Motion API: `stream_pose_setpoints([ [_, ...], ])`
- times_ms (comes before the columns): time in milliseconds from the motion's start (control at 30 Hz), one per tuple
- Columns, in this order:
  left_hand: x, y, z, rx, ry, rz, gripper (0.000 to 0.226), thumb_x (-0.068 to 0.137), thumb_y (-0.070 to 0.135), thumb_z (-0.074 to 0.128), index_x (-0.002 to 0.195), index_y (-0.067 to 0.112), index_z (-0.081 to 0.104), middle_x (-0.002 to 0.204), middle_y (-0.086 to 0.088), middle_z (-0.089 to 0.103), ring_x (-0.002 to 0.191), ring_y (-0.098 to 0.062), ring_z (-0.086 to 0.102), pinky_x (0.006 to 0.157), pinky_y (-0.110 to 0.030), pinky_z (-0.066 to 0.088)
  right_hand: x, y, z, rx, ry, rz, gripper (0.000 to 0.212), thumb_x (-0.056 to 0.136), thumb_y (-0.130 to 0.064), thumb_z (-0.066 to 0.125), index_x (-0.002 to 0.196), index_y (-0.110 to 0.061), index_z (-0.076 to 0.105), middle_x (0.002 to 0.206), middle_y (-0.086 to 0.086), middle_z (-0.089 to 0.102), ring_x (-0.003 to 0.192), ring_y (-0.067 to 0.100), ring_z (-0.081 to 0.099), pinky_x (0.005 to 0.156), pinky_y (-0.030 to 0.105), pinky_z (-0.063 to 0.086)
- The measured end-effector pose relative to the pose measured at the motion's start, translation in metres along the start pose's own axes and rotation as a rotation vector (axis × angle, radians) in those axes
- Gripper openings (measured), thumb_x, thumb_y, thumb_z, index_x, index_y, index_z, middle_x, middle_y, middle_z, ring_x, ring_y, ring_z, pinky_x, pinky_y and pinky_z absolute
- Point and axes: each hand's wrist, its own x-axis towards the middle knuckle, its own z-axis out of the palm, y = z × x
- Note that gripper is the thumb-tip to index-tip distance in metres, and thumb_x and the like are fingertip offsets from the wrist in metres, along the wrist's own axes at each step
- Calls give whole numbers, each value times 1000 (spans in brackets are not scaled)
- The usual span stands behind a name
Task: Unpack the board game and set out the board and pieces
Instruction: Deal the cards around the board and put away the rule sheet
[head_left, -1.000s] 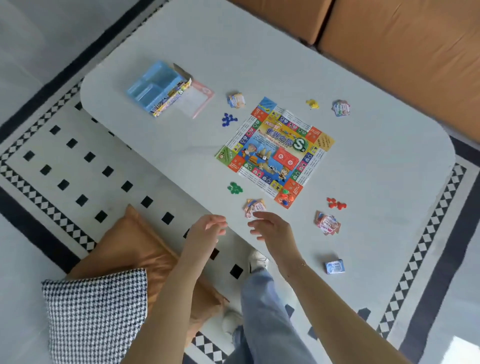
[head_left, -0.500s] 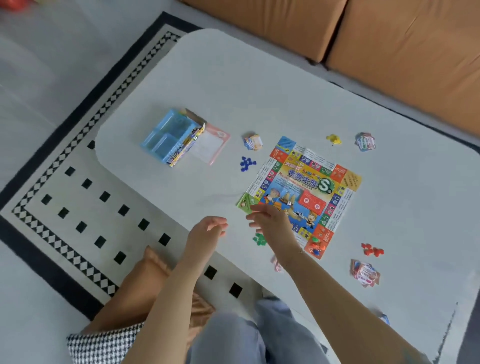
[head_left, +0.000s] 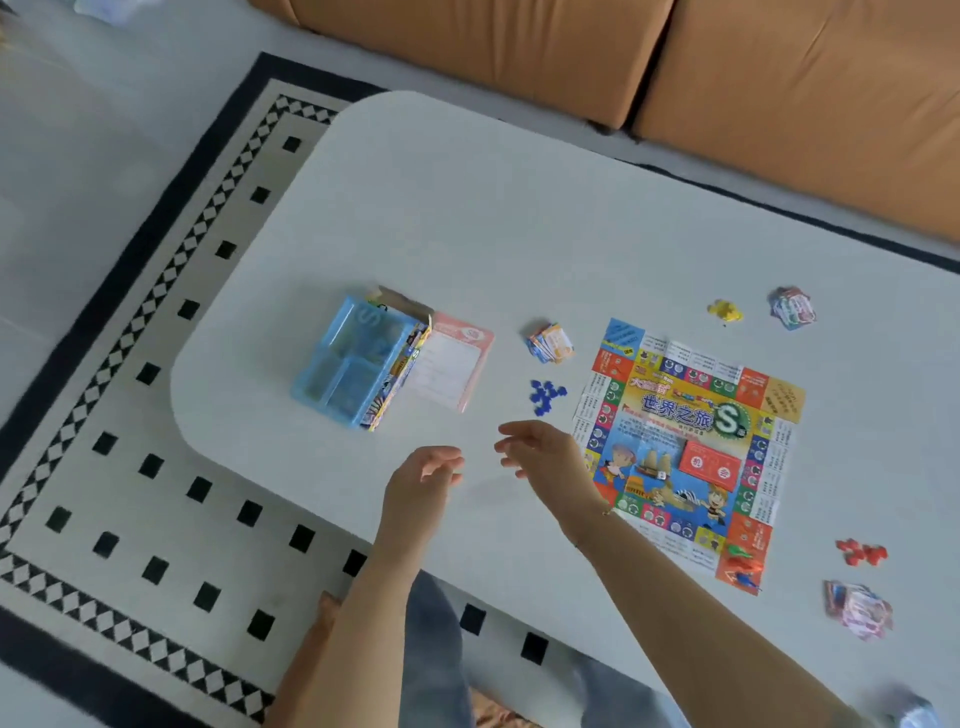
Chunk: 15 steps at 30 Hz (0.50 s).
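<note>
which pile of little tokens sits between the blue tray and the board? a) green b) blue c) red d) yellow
b: the blue tokens lie on the table between the blue tray and the board, just below a small card stack.

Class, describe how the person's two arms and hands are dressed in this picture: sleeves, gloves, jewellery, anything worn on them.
Both forearms are bare, with no sleeves in view, and neither the left hand nor the right hand wears a glove. A thin gold-coloured bracelet sits at the right wrist. No ring or watch can be made out; the fingers are too blurred to be sure about rings.
</note>
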Motion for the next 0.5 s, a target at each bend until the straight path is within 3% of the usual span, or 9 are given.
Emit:
stream_pose_setpoints([
  [100,36,0,-33,49,-17,46,26,91,5,46,100,19,65,101,7,68,94,-9,65,85,-24,49,32,-7,40,-38,77,40,25,85,-6,55,104,-16,68,97,4,69,75,13,59,70,25,48],
  [200,71,8,-65,177,-3,154,26,89,4,48,101,21,64,104,11,66,100,-9,61,86,-19,44,58,-14,68,-148,156,5,26,85,-6,59,107,-17,65,107,4,61,76,10,56,61,14,43],
  [333,126,28,-96,371,61,362,30,85,-1,52,108,15,62,109,6,58,106,-14,54,84,-17,36,105,-31,89,-500,248,-192,33,84,-7,61,117,-14,62,130,5,50,114,22,49,92,24,38],
  [400,153,33,-107,487,136,463,33,80,-1,58,110,14,61,113,1,56,109,-20,50,87,-19,30,130,-40,98,-626,282,-206,42,84,-8,60,126,-14,56,139,4,42,125,24,40,99,29,35],
  [500,183,39,-117,641,238,447,48,75,10,69,121,13,55,125,-8,50,116,-29,44,88,-34,35,155,-47,104,-823,299,-176,62,83,-15,63,140,-19,38,149,1,29,133,24,30,105,38,34],
])
